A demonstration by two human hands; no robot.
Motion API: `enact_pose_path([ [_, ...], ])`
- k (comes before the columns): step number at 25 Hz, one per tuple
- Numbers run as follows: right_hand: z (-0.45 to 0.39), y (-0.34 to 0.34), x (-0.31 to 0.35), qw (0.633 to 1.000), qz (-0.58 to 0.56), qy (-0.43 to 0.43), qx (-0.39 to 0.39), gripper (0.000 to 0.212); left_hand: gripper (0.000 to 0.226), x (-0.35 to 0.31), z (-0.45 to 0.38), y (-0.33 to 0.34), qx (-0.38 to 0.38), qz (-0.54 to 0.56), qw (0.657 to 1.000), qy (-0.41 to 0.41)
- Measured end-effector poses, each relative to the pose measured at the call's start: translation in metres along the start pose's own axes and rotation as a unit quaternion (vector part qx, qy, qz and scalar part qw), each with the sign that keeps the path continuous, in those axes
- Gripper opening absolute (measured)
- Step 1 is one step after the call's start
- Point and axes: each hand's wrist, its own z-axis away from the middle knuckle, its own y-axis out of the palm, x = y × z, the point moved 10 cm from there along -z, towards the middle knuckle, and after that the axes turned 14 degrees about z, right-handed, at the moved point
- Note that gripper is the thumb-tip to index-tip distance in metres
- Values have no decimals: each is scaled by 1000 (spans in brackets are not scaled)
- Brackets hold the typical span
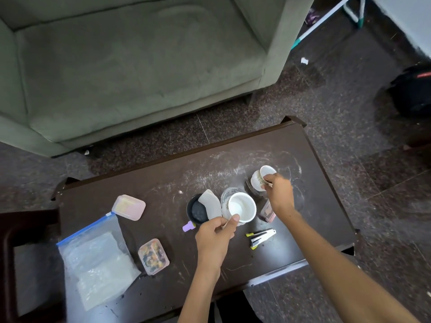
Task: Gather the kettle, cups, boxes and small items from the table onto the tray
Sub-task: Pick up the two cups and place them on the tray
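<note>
Looking down on a dark scratched table (163, 180), with a green-grey sofa (130, 66) beyond its far edge. Largest item on the table: a clear zip bag (98, 259) with a blue seal, near left corner. Far of it, a pink lidded box (128, 207); near it, a smaller pink box (153, 256) with mixed coloured contents.

Centre: a black round dish (197, 212) with a grey curved piece (211, 205) leaning across it, a small lilac item (188, 226) just on its near side. To the right, a clear glass (229, 193) sits behind the large white cup (241, 207).

Left hand (214, 238): thumb tip pressed on the cup's near rim, remaining fingers curled under the cup's left side, pinching its wall. Cup upright, open mouth up.

Right hand (278, 194): fingers closed around the near side of a small white cup (261, 179), which is tilted, mouth facing far-right. Whether it touches the table, cannot tell.

A pink carton (268, 212) lies partly under the right wrist. Near right: a stapler (263, 236) with yellow-green trim.
</note>
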Motion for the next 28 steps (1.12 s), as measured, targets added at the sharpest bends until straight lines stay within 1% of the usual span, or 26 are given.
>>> enact_pose_path([
  [3,25,-48,29,993,-13,-95,-64,21,42,-14,12,-14,-8,23,1000,14],
  [6,69,-99,78,964,4,-221,-149,25,39,-34,27,-39,-23,59,997,34],
  [8,95,-113,108,949,12,-274,-157,30,36,-48,42,-64,-42,87,994,48],
  [10,115,-115,138,940,11,-312,-140,32,32,-57,56,-97,-65,101,991,53],
  [13,148,-97,193,935,-2,-349,-61,28,34,-56,73,-160,-100,125,986,42],
  [16,189,-72,259,919,-2,-394,-27,29,38,-49,88,-236,-146,162,975,40],
  [20,264,-34,370,872,7,-486,-59,40,50,-46,108,-356,-186,225,955,54],
  [21,280,-22,396,872,-1,-487,-51,38,50,-45,112,-387,-194,237,950,59],
  [23,315,3,450,864,-1,-502,-48,38,45,-46,124,-453,-217,258,939,72],
  [25,356,31,511,842,-6,-535,-68,42,38,-41,131,-527,-247,269,928,73],
  [28,400,77,587,822,-39,-566,-54,37,31,-34,138,-622,-283,278,916,66],
])
